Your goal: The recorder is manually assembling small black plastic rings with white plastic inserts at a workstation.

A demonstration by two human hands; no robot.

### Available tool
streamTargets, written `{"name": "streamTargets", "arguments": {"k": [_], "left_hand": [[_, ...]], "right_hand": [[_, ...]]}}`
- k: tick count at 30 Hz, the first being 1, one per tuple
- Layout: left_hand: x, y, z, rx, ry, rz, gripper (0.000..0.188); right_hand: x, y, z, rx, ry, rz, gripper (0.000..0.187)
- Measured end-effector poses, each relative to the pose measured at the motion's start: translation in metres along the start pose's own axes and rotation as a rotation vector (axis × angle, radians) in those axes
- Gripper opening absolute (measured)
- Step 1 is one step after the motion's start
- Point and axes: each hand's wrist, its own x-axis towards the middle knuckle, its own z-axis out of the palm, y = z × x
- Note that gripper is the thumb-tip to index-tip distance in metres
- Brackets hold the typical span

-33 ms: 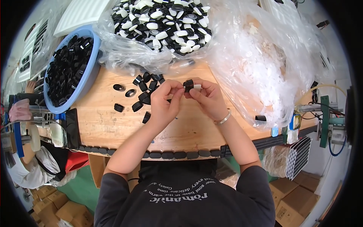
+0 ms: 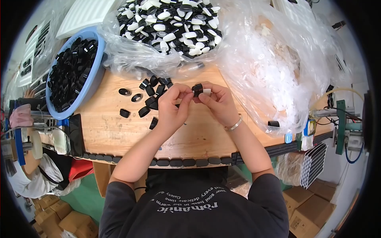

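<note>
While hands pinch black cap point(image 2: 197, 87), clear bag point(image 2: 274, 59) right.

Nothing has moved between the earlier picture and this one. Both hands, the left hand point(image 2: 171, 106) and the right hand point(image 2: 217, 102), pinch the small black cap point(image 2: 197, 87) exactly as before above the desk point(image 2: 115, 131), and the loose black caps point(image 2: 149, 97) lie unchanged.

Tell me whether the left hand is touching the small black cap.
Touching. The head view shows the left hand fingertips pinching the small black cap, with the right hand gripping its other side.
</note>
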Motion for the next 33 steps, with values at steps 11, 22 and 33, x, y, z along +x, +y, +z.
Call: {"name": "streamTargets", "arguments": {"k": [11, 22, 33], "left_hand": [[0.000, -0.007, 0.007, -0.219, -0.049, -0.162, 0.004], [0.010, 0.004, -0.008, 0.050, -0.068, -0.003, 0.005], [0.009, 0.003, -0.006, -0.080, -0.136, -0.150, 0.005]], "right_hand": [[0.001, 0.005, 0.012, -0.100, 0.232, -0.186, 0.037], [-0.002, 0.000, 0.014, -0.162, 0.175, -0.112, 0.046], [-0.004, -0.004, 0.014, -0.401, 0.255, -0.269, 0.036]]}}
